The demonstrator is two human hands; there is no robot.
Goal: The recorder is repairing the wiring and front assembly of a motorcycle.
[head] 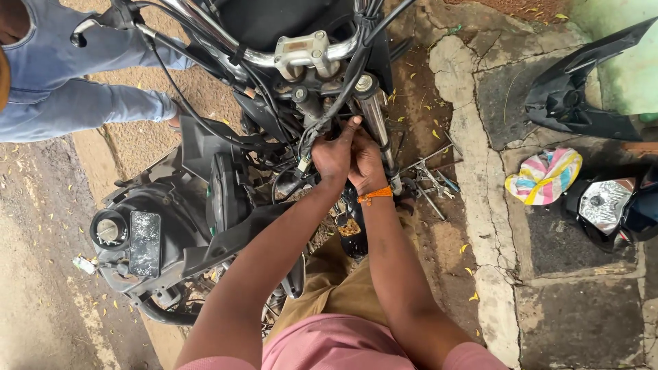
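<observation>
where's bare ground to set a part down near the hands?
Free: the stone slab lower right, below the striped cloth and headlamp unit; also the dirt strip left of the removed cowl. Crowded: around both hands, left hand and right hand, among wiring, fork tube and loose tools.

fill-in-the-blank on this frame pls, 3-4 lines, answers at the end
1. Both hands, left hand and right hand, work at the wire bundle just below the motorcycle's ____.
2. The band on the right wrist is ____ in colour.
3. The striped cloth lies on the ____ side of the picture.
4. The loose metal tools lie on the ____.

Answers: handlebar; orange; right; ground
</observation>
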